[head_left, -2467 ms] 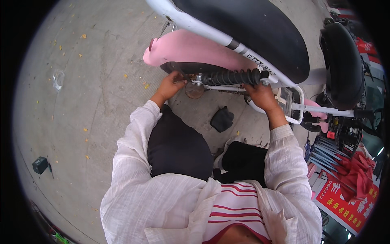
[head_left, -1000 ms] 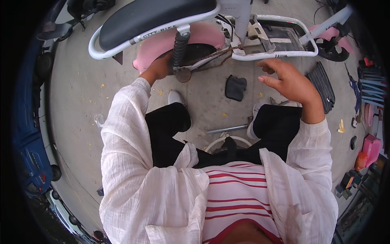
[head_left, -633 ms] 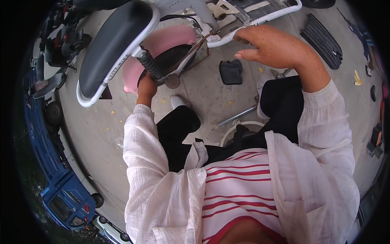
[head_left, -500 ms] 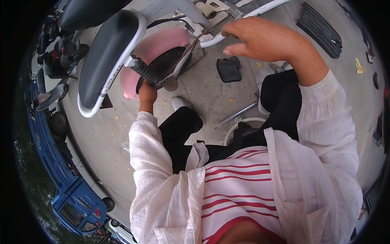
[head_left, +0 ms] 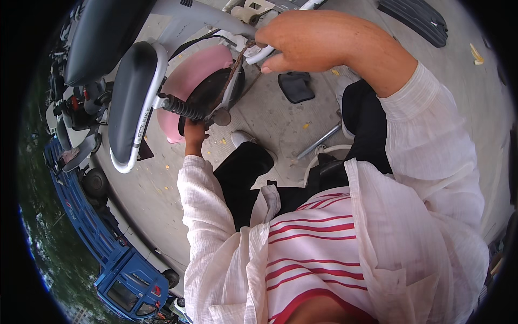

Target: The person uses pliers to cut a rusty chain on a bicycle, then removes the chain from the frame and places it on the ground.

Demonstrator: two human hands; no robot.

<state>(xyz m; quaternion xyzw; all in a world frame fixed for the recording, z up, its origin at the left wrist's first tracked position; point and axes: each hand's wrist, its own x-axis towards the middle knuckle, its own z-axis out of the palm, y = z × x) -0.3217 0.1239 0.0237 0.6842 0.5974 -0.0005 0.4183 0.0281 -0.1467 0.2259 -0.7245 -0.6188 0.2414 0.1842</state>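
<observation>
A bicycle-like vehicle stands before me, with a pink fender (head_left: 190,73) over its black rear wheel (head_left: 208,89). My left hand (head_left: 195,135) is at the wheel's lower edge, below the black coil-spring shock absorber (head_left: 181,107); most of its fingers are hidden. A rusty brown chain (head_left: 235,67) runs along the wheel toward the white frame tube (head_left: 261,54). My right hand (head_left: 302,43) reaches over this tube, thumb apart from the fingers. Its foremost fingertips are close to the chain's upper end; contact cannot be made out.
A black padded seat (head_left: 129,89) and a larger dark seat (head_left: 105,40) are at the upper left. On the concrete lie a black flap-like piece (head_left: 296,87), a metal tube (head_left: 319,141) and a ribbed black panel (head_left: 415,20). A blue truck (head_left: 132,283) stands far left.
My right hand has moved left, nearer to the chain's upper end. My left hand stays by the wheel. The whole view has shifted, with more of the larger dark seat showing.
</observation>
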